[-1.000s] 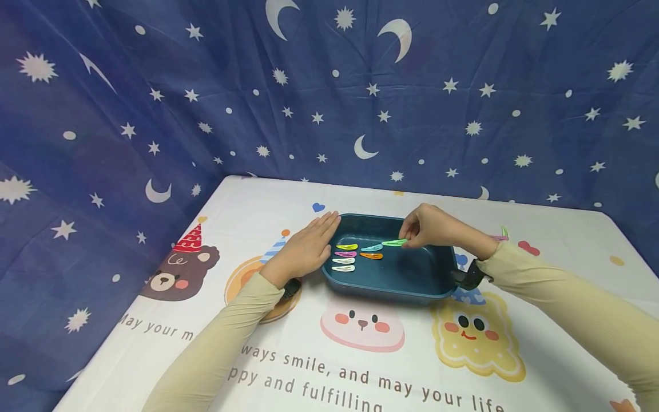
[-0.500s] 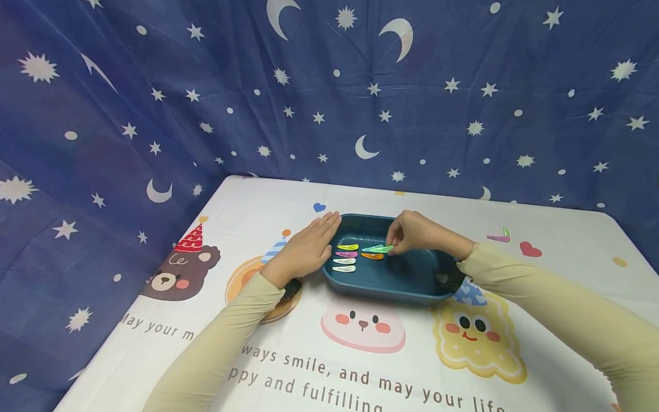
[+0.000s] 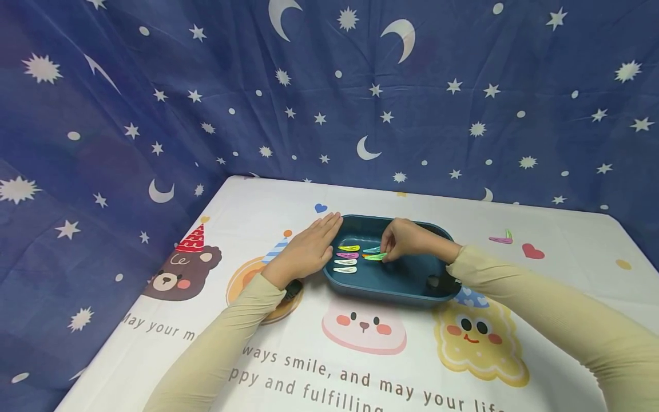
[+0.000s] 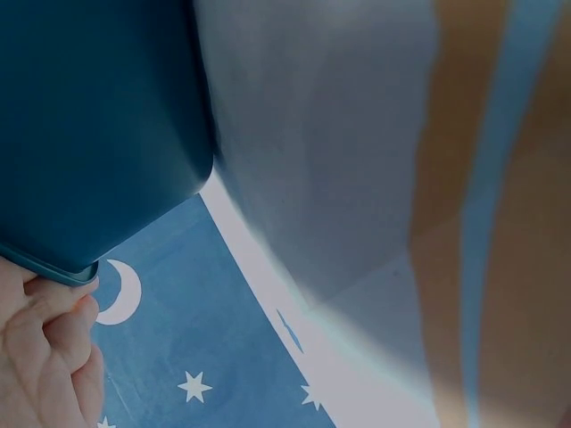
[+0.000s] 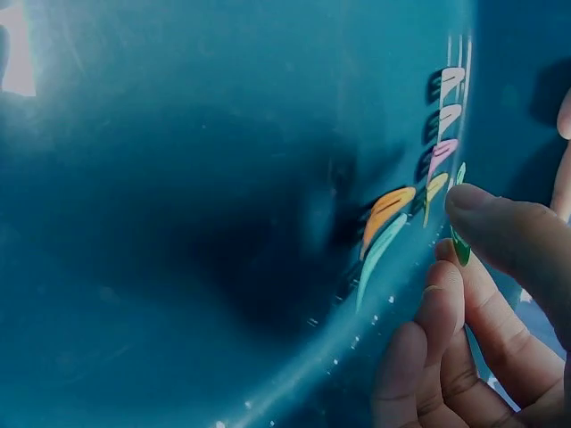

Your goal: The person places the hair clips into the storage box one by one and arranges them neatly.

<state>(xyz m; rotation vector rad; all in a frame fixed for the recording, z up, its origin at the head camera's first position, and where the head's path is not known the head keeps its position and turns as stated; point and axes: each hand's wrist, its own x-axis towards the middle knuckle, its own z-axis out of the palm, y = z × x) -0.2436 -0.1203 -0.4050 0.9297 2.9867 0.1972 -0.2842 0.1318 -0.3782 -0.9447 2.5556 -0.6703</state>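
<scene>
My right hand (image 3: 407,239) pinches a green snap hair clip (image 5: 460,242) between thumb and fingers, low inside the dark teal tray (image 3: 386,295). Right beside it lie a light blue clip (image 3: 371,249) and an orange clip (image 5: 387,209), the orange one mostly covered in the head view. A column of clips fills the tray's left side: yellow (image 3: 349,248), pink (image 3: 347,255) and two white clips (image 3: 345,266). With fingers extended, my left hand (image 3: 302,252) rests against the tray's left rim; the left wrist view shows its fingertips at the rim.
A pink clip (image 3: 499,240) and a green clip (image 3: 508,234) lie on the printed white tablecloth (image 3: 453,209), right of the tray. Behind the table hangs a blue curtain (image 3: 329,86) with stars and moons.
My right hand has carried the green clip leftward and toward me, past the light blue clip to the orange one. The left hand has stayed at the rim.
</scene>
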